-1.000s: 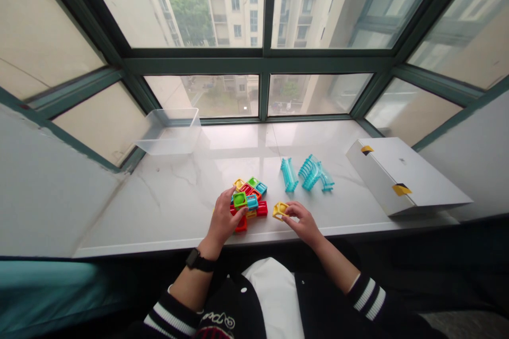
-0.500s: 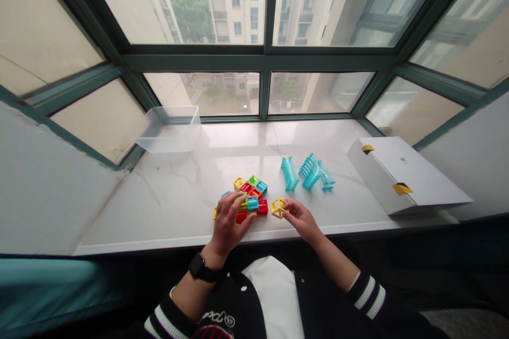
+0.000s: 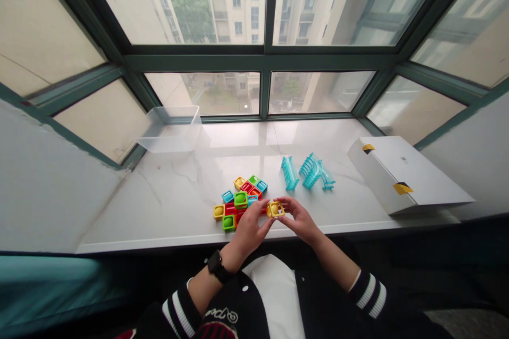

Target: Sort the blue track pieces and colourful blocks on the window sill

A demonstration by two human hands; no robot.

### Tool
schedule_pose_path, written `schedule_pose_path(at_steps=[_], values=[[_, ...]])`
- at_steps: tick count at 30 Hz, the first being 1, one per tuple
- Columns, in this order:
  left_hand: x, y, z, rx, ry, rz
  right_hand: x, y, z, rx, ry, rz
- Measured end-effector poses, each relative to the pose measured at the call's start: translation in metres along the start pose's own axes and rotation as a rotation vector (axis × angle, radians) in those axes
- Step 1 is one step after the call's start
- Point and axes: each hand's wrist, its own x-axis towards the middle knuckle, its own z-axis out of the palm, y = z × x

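A yellow hollow cube block (image 3: 275,210) is held between both hands just above the sill's front part. My right hand (image 3: 301,221) pinches it from the right with thumb and fingers. On its other side, my left hand (image 3: 249,228) has its fingertips and thumb closed at the block's left edge. Just left of that hand sits a cluster of coloured blocks, among them a green block (image 3: 240,199), a yellow block (image 3: 219,212) and a lower green block (image 3: 228,222). The left hand partly covers the red blocks of this cluster.
Turquoise track pieces (image 3: 290,173) lie right of the blocks, a curved one (image 3: 311,170) among them. A clear plastic bin (image 3: 170,137) stands at the back left. At the right is a white box (image 3: 409,169) with yellow-black tabs. The marble sill (image 3: 167,206) ends at a front edge.
My left hand has moved right, off the green and blue blocks, to the yellow block. The yellow block has shifted slightly left and turned in my right hand.
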Motion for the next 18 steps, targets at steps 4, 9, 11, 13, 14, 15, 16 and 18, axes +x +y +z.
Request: schedule_pose_path(at_steps=[4,9,11,13,14,15,16,18], values=[[0.001,-0.004,0.004,-0.033,-0.045,-0.070,0.001,-0.014,-0.002,-0.206,0.004,-0.075],[0.004,-0.006,0.012,-0.202,-0.017,-0.174,0.002,-0.014,-0.003,-0.298,0.058,-0.147],[0.005,-0.008,0.014,-0.274,0.006,-0.210,0.002,-0.007,-0.003,-0.288,0.095,-0.128],[0.005,-0.011,0.016,-0.340,0.019,-0.236,0.002,0.000,-0.003,-0.227,0.093,-0.072],[0.005,-0.013,0.017,-0.375,0.015,-0.248,0.002,0.003,-0.003,-0.180,0.080,-0.039],[0.005,-0.014,0.019,-0.414,0.004,-0.262,0.001,0.006,-0.002,-0.127,0.062,-0.007],[0.005,-0.016,0.021,-0.452,-0.010,-0.277,0.001,0.008,-0.002,-0.072,0.042,0.022],[0.004,-0.019,0.025,-0.510,-0.032,-0.304,0.000,0.011,-0.001,0.022,0.008,0.066]])
